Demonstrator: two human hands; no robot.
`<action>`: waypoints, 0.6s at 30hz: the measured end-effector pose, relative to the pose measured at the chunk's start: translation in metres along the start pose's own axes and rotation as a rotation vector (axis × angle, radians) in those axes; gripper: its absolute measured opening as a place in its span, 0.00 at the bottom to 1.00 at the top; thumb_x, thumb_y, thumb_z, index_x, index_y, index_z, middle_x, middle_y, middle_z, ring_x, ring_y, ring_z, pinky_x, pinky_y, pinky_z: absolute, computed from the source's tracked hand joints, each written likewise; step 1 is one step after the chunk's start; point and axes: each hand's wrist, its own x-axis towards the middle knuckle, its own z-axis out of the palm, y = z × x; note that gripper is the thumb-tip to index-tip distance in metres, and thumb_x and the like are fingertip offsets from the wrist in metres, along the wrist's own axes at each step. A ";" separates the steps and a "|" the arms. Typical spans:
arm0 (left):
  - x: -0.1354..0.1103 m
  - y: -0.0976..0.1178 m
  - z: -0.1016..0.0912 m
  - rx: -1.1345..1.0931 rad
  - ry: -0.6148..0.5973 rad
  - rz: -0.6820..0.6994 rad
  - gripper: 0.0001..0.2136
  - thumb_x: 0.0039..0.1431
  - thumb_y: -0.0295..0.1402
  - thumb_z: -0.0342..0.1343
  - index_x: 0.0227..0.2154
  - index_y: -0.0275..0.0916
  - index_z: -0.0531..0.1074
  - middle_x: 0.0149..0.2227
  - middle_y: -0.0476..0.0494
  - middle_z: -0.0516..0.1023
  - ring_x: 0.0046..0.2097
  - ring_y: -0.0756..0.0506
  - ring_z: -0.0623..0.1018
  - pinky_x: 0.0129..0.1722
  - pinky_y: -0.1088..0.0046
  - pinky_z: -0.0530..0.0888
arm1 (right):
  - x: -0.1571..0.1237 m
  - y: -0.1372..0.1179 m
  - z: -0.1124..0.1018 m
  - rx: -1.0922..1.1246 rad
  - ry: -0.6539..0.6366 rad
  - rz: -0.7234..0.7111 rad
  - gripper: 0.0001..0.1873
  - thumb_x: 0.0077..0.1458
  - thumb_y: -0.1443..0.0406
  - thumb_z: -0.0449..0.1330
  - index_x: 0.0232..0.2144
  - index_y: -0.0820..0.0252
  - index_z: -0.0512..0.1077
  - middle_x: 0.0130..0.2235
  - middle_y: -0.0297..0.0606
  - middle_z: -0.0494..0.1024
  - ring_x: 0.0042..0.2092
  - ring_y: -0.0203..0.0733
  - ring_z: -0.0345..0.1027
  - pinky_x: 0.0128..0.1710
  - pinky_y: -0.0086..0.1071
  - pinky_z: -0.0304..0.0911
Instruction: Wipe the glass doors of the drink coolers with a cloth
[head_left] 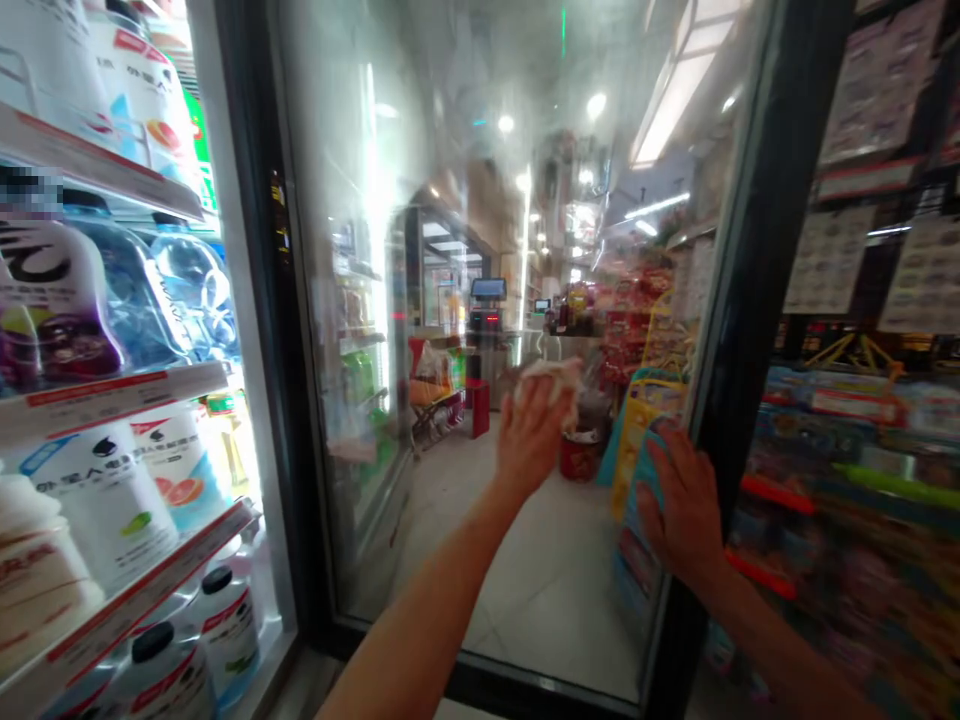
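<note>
Hands apart: left hand (531,438) gripping white wrapped item (551,382), right hand (681,505) flat on open glass fridge door (480,300), bottles (105,510) still shelved on left

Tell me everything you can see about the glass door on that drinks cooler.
The tall glass door of the drinks cooler stands swung open, with a black frame along its edges. Its pane looks smeared and shows bright ceiling reflections, with the shop aisle visible through it. The left hand presses a crumpled white cloth against the glass; the right hand rests on the pane beside the frame, over something blue.
</note>
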 end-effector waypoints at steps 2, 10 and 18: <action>0.012 -0.003 0.001 0.014 0.053 -0.252 0.22 0.60 0.30 0.45 0.58 0.40 0.59 0.63 0.38 0.54 0.66 0.41 0.45 0.62 0.56 0.50 | 0.000 0.002 -0.002 0.014 -0.004 0.013 0.32 0.57 0.65 0.48 0.62 0.57 0.46 0.62 0.47 0.56 0.64 0.50 0.46 0.59 0.52 0.48; 0.019 0.044 0.008 -0.040 -0.075 0.597 0.20 0.61 0.35 0.42 0.57 0.44 0.60 0.64 0.49 0.52 0.66 0.45 0.47 0.63 0.60 0.47 | 0.019 0.002 -0.001 0.063 0.078 0.037 0.31 0.58 0.65 0.46 0.63 0.56 0.44 0.62 0.48 0.56 0.64 0.49 0.46 0.58 0.52 0.49; 0.103 -0.028 -0.012 -0.003 0.139 -0.418 0.22 0.62 0.33 0.41 0.59 0.36 0.56 0.63 0.35 0.53 0.66 0.39 0.47 0.60 0.52 0.53 | 0.066 -0.003 0.010 0.083 0.120 0.023 0.31 0.57 0.66 0.47 0.62 0.58 0.45 0.62 0.49 0.55 0.64 0.50 0.44 0.59 0.54 0.49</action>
